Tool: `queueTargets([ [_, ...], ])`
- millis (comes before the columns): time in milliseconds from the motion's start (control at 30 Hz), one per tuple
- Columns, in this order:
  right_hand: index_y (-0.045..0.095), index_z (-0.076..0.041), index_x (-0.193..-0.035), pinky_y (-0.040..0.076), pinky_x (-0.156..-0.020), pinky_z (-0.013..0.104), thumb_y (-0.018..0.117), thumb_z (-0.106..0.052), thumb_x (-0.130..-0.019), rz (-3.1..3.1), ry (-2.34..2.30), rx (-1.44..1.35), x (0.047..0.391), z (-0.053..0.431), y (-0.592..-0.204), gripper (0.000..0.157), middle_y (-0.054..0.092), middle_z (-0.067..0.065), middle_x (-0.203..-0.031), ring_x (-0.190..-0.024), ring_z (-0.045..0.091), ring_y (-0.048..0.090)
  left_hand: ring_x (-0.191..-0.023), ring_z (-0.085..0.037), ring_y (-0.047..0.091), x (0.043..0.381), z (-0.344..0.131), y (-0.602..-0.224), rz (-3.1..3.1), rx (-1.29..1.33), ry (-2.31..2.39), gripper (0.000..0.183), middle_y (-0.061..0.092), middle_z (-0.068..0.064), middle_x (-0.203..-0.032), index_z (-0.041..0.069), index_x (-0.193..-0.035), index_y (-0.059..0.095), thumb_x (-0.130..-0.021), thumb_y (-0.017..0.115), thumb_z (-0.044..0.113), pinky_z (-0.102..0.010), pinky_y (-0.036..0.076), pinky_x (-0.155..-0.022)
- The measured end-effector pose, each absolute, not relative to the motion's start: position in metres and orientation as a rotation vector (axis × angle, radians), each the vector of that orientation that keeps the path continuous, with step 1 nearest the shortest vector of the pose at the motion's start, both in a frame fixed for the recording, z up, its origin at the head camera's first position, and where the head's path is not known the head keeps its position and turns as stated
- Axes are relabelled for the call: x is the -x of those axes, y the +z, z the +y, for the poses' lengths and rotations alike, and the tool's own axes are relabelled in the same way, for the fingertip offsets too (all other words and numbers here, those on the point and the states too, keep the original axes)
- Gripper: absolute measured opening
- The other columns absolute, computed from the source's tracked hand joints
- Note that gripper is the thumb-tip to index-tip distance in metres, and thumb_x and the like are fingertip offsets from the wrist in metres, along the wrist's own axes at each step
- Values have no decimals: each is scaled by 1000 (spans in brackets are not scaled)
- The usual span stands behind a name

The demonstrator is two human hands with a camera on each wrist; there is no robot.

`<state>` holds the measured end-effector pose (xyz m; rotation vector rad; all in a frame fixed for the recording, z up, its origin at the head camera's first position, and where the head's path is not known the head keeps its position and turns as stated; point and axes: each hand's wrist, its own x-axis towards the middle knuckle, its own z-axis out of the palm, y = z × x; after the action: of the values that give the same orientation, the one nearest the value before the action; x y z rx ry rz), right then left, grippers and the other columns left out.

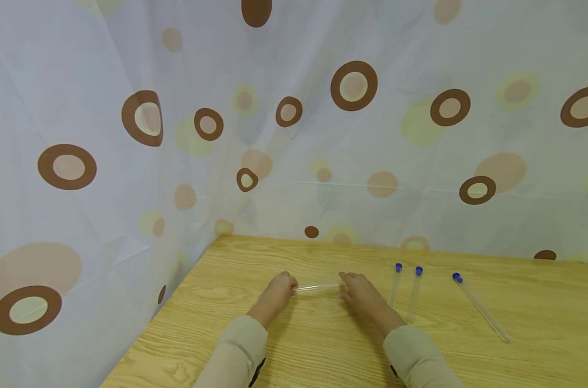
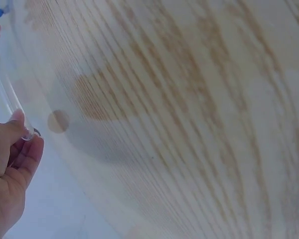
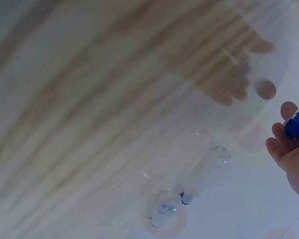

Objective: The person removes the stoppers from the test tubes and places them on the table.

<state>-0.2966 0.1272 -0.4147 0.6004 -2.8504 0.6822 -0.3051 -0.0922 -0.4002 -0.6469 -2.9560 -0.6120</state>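
A clear test tube (image 1: 318, 287) lies nearly level between the two hands, over the wooden table. My left hand (image 1: 276, 291) pinches its rounded end between thumb and fingers, which the left wrist view shows closely around the tube (image 2: 11, 97). At the other end, my right hand (image 1: 367, 297) has its fingers around the blue cap (image 3: 294, 127). In the head view that cap is hidden by the right hand. Just right of the right hand lie two more blue-capped tubes, one nearer (image 1: 395, 285) and one beyond it (image 1: 414, 296), partly behind the forearm.
Farther right, another blue-capped test tube (image 1: 483, 312) lies slanted on the wooden table (image 1: 352, 350). A white curtain (image 1: 294, 145) with brown and yellow circles hangs behind the table and along its left side.
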Motion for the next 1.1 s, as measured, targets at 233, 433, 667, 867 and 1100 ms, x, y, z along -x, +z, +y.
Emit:
queueTargets([
  [233, 56, 11, -117, 53, -87, 45, 62, 1, -84, -2759, 709, -615, 296, 130, -416, 35, 61, 27, -109, -103, 41, 57, -86, -22, 58, 304, -92, -400, -2966, 640, -654, 19, 57, -9, -91, -4, -103, 65, -86, 61, 3, -25, 54, -72],
  [433, 60, 11, -110, 55, -79, 41, 60, 2, -86, -2734, 717, -630, 296, 133, -415, 25, 62, 24, -101, -95, 36, 59, -88, -22, 59, 306, -92, -399, -2963, 661, -651, 19, 58, -9, -92, -3, -104, 65, -87, 61, 5, -25, 54, -74],
  [667, 62, 10, -99, 55, -72, 37, 62, 6, -82, -2712, 657, -651, 298, 136, -419, 17, 62, 18, -89, -84, 30, 60, -88, -21, 59, 306, -92, -399, -2963, 679, -625, 19, 59, -8, -93, -2, -104, 66, -87, 61, 7, -25, 54, -75],
  [867, 63, 8, -89, 52, -63, 33, 63, 8, -80, -2716, 611, -642, 297, 138, -420, 9, 59, 13, -79, -73, 23, 57, -86, -20, 59, 304, -91, -399, -2927, 725, -562, 18, 59, -7, -89, -1, -101, 67, -87, 62, 7, -23, 54, -74],
  [1100, 64, 9, -87, 54, -64, 31, 62, 10, -81, -2693, 656, -613, 292, 141, -417, 7, 58, 15, -83, -76, 24, 59, -89, -21, 60, 302, -92, -402, -2911, 761, -604, 19, 62, -9, -94, -2, -103, 66, -87, 61, 7, -24, 54, -77],
])
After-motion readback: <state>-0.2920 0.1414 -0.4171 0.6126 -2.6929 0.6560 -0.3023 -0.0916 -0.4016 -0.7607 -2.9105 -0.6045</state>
